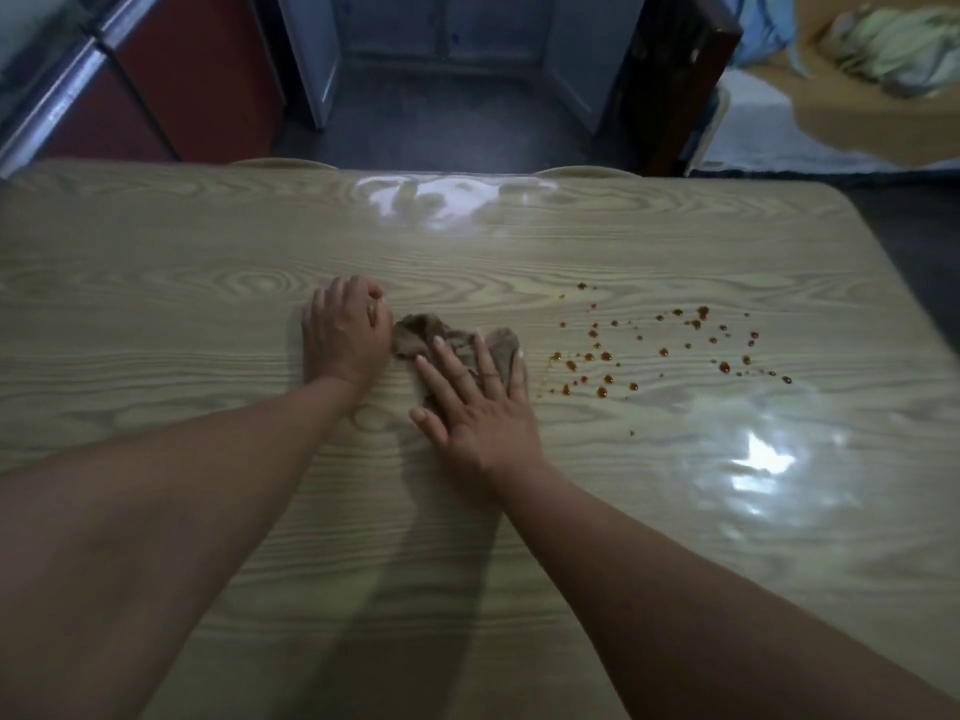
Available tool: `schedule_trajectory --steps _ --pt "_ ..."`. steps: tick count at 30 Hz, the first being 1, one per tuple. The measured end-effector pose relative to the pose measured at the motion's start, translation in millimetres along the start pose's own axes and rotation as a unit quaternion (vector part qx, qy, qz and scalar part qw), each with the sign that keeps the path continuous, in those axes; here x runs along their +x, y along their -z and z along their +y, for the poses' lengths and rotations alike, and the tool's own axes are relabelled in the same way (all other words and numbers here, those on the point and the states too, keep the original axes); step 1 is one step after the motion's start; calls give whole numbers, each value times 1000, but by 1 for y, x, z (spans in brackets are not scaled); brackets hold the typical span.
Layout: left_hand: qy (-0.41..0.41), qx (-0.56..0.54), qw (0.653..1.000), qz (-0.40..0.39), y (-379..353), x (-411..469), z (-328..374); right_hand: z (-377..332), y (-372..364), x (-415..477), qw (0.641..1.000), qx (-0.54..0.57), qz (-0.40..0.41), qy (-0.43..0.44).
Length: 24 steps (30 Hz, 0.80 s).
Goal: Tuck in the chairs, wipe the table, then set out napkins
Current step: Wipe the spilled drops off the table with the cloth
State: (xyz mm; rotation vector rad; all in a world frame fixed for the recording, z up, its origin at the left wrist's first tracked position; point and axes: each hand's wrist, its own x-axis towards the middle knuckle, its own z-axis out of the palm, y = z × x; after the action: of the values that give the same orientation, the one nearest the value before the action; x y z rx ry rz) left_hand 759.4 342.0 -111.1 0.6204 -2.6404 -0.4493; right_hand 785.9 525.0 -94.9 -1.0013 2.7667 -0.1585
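A crumpled brown cloth [415, 339] lies in the middle of the light wood-grain table [156, 262]. My right hand [475, 402] presses flat on the cloth's right part, fingers spread. Just left of the cloth, my left hand [345, 335] rests on the table with its fingers curled at the cloth's left edge; whether it grips the cloth I cannot tell. Several reddish-brown drops [665, 350] are scattered on the table to the right of the cloth. Two chair backs [283, 162] [582, 171] peek over the far table edge.
Beyond the table lies dark floor [441, 122], with a red cabinet [171, 80] at the back left and a dark wooden post [675, 80] at the back right. A bed with bundled cloth [883, 44] is at the far right. Glare patches shine on the tabletop.
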Motion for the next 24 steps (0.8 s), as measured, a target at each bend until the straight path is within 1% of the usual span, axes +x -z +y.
schedule_trajectory --steps 3,6,7,9,11,12,15,17,20,24 --pt "18 -10 1000 -16 1 0 0 5 -7 -30 996 -12 24 90" --pt "26 -57 998 -9 0 -2 12 33 -12 -45 978 -56 31 197" --pt "22 -74 997 -5 -2 -4 18 41 -11 -47 972 -60 34 224" --pt "11 -93 996 3 -10 -4 29 54 -9 -43 965 -65 38 250" --pt "21 -111 994 10 -18 0 40 60 -6 -36 968 -64 43 238" --pt "38 -123 992 15 -23 5 47 65 -5 -30 972 -61 45 224" --pt "103 -171 980 21 -33 19 68 79 0 -5 984 -59 49 162" --pt "127 -174 976 22 -39 25 79 88 7 14 991 -51 45 111" --pt "120 -130 983 40 -47 24 84 104 15 46 997 -45 31 53" --pt "63 -48 995 59 -56 21 85 135 26 85 998 -52 16 -13"
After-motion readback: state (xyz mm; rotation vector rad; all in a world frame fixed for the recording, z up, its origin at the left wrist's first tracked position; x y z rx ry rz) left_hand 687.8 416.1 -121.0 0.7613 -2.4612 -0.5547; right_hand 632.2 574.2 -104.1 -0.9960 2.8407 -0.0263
